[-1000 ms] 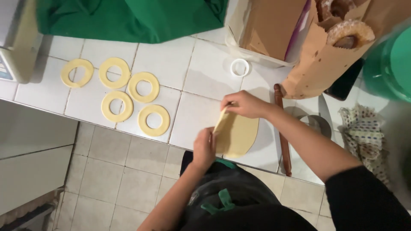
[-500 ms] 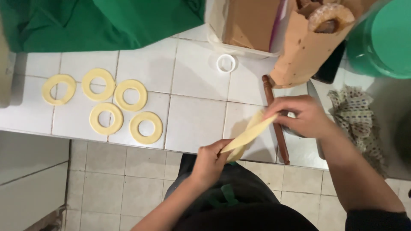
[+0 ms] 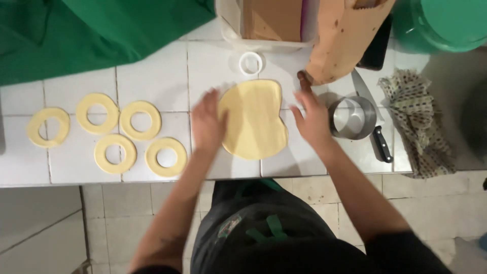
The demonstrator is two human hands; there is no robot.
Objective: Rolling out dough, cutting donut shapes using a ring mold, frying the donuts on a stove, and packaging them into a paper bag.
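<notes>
We see flat dough sheet [image 3: 255, 119] lying on white tiled counter [image 3: 157, 76], our left hand [image 3: 208, 124] and right hand [image 3: 312, 119] open at its edges, fingers spread, five dough rings [image 3: 115, 134] left, metal cutter [image 3: 352, 117] right.

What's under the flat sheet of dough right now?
The dough sheet lies flat on the white tiled counter, between the left hand and right hand. Tile shows all around it; whatever lies directly beneath is covered.
</notes>
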